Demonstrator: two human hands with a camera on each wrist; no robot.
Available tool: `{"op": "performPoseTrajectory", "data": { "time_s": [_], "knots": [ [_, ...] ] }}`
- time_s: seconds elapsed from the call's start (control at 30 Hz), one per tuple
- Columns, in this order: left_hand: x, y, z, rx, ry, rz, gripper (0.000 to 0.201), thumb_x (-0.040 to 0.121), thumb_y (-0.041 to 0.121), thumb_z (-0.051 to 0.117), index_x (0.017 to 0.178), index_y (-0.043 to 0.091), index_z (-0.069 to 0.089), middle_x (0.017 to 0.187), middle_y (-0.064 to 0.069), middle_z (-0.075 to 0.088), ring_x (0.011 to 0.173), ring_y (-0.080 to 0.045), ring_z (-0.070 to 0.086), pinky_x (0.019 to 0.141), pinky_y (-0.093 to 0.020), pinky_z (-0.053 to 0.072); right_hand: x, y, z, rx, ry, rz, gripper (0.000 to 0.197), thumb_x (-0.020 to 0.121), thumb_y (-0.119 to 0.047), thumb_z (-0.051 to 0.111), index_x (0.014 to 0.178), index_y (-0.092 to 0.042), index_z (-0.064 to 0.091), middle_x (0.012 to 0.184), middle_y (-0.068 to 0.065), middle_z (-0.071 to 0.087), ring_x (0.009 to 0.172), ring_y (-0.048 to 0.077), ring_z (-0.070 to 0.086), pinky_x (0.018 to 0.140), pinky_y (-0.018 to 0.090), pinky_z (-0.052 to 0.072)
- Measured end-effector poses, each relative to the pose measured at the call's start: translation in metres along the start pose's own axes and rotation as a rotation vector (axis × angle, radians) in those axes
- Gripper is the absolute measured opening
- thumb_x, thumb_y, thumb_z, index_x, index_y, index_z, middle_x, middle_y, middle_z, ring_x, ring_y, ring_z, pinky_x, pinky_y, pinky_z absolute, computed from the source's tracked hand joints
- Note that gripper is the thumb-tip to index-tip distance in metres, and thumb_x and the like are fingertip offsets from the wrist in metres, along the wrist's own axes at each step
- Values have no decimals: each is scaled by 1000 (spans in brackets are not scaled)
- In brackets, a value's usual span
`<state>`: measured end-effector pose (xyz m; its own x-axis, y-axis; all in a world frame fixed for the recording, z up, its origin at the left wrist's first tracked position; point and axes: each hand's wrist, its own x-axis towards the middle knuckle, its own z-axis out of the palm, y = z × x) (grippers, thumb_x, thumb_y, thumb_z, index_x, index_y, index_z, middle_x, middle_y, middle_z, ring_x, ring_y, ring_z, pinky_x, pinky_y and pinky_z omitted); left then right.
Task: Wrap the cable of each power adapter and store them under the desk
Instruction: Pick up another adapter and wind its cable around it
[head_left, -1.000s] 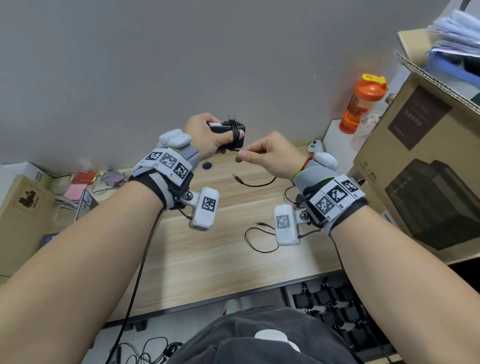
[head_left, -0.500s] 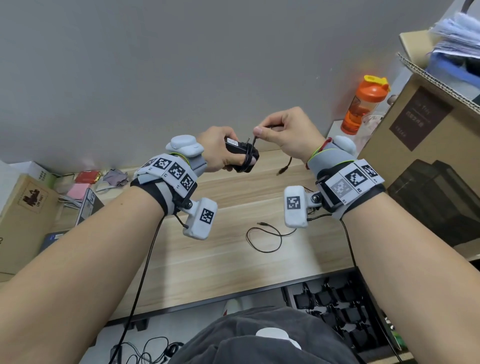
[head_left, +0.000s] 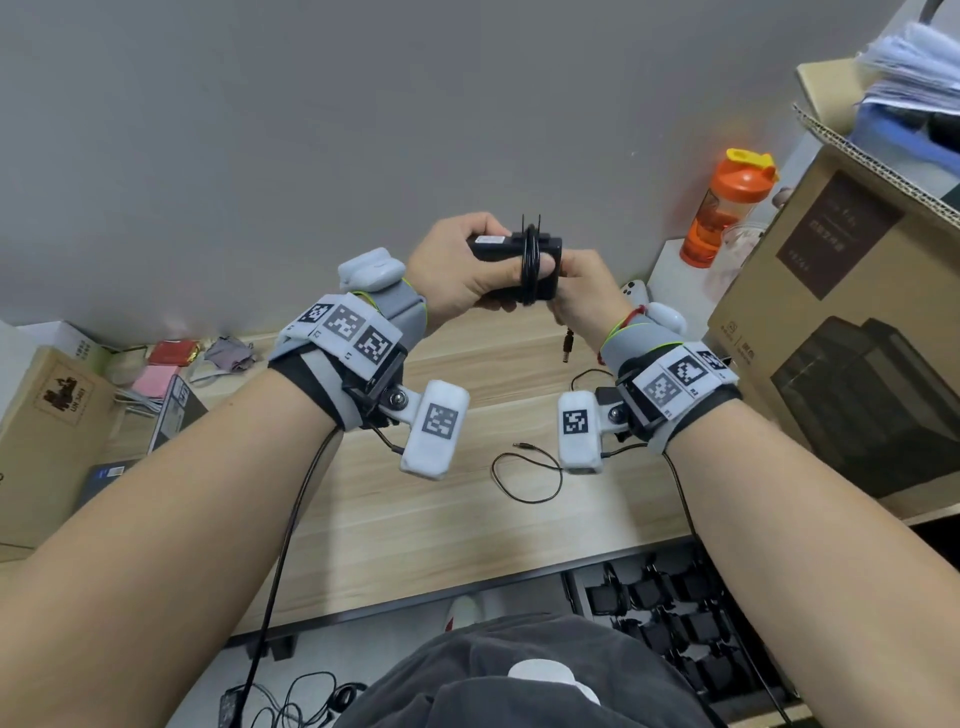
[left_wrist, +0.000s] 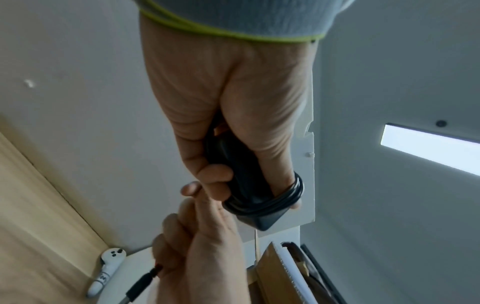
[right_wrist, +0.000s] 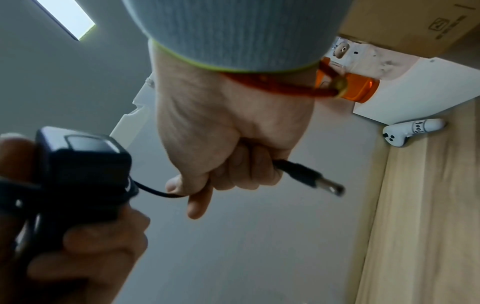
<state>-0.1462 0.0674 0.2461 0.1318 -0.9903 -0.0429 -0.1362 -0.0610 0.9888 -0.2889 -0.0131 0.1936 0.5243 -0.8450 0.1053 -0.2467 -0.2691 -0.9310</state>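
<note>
My left hand (head_left: 467, 270) grips a black power adapter (head_left: 540, 270) in the air above the desk, its prongs pointing up. Several turns of its thin black cable (head_left: 530, 265) circle the body and my left thumb. The right hand (head_left: 582, 296) is curled round the cable's free end just right of the adapter, and the barrel plug (head_left: 567, 351) hangs below that fist. In the right wrist view the plug (right_wrist: 311, 181) sticks out of the fist (right_wrist: 228, 156). The left wrist view shows the adapter (left_wrist: 246, 185) and coils (left_wrist: 291, 195). A second loose cable (head_left: 524, 473) lies on the desk.
A wooden desk (head_left: 415, 530) runs below my hands. A big cardboard box (head_left: 852, 322) and an orange shaker bottle (head_left: 727, 208) stand at the right, a white controller (head_left: 636, 293) near them. Boxes and clutter (head_left: 57, 415) sit at the left. Several black adapters (head_left: 675, 613) lie under the desk.
My right hand swung from above the adapter down to its right side, adding a turn of cable. The free end is now short. Both hands rose slightly.
</note>
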Motion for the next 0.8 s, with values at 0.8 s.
{"op": "performPoseTrajectory", "data": {
  "time_s": [0.8],
  "knots": [
    [19,-27,-37,161,393,-78,45,67,28,90,77,16,48,71,-10,67,49,-20,63,47,-28,52,-10,-27,13,43,-195,-37,5,95,-13,60,95,-14,64,70,10,71,49,19,60,49,24,45]
  ]
}}
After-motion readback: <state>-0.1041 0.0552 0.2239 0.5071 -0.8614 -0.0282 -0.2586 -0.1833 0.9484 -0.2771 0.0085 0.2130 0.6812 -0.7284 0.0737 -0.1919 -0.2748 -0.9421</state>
